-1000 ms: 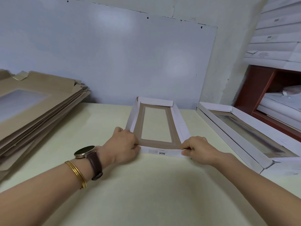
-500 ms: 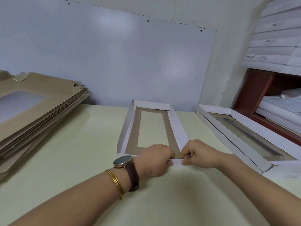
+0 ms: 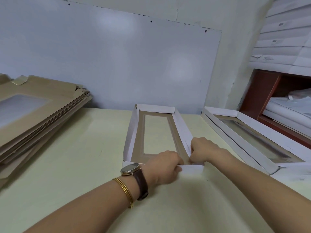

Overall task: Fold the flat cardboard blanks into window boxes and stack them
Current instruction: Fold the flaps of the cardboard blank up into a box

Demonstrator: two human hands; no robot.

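The long white cardboard window box [image 3: 129, 132], brown inside, lies on the pale surface [image 3: 84, 148] with its long axis running straight away from the person. Both hands meet at its near right corner. The left hand [image 3: 164, 167] curls over the near end flap [image 3: 193, 169], and the right hand [image 3: 204, 152] pinches the side wall, probably placed to tuck it.

Work surface: a pale cream table [image 3: 70, 174] fills the lower half of the frame and runs back to the wall.

Left of frame: a stack of flat brown blanks [image 3: 42, 115] lies on it, unevenly fanned. The top sheet shows a clear window.

Centre: one window box [image 3: 129, 137] sits with its white side and far walls raised. Its brown windowed panel lies flat on the tabletop.

Right of frame: stacked finished boxes [image 3: 223, 113] are set at an angle, apart from the centre box. Their count cannot be told.
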